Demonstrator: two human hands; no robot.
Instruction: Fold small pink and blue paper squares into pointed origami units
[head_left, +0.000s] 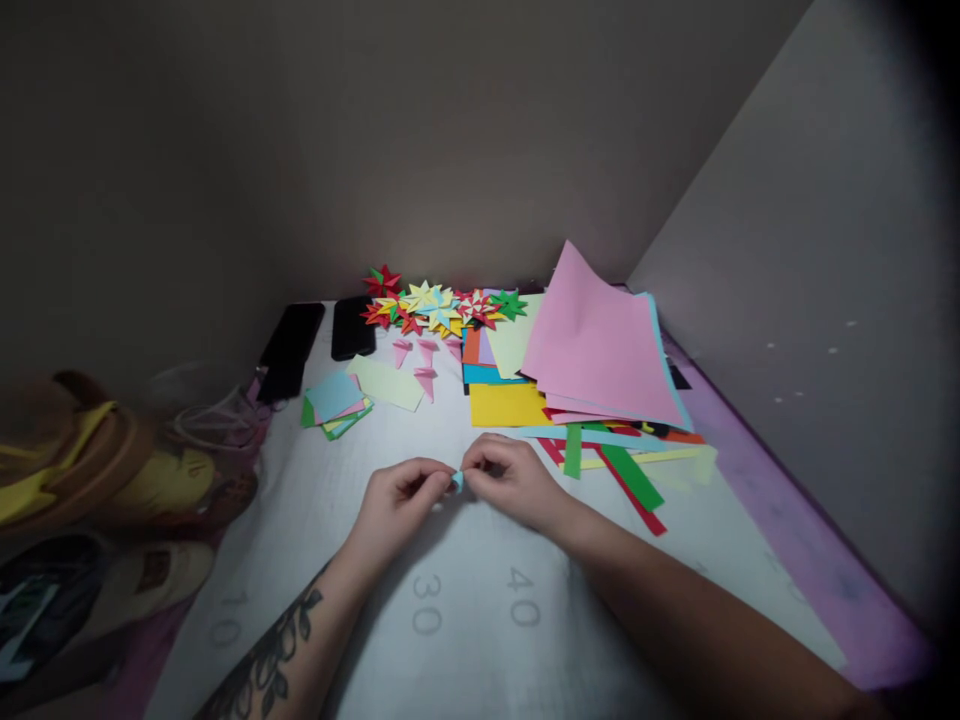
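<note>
Between both hands, over the middle of the white table sheet, is a small folded piece of light blue paper. My left hand pinches it from the left with thumb and forefinger. From the other side, the fingertips of my right hand are closed on its right edge. Much of the paper is hidden by the fingers. Beyond the hands lie several small folded pink paper pieces. To their left sits a stack of cut paper squares, light blue on top, beside a pale yellow paper sheet.
Several folded paper stars line the back by the wall. Two black phones lie at the back left. Large pink sheets and coloured strips cover the right. Bags and other items crowd the left edge.
</note>
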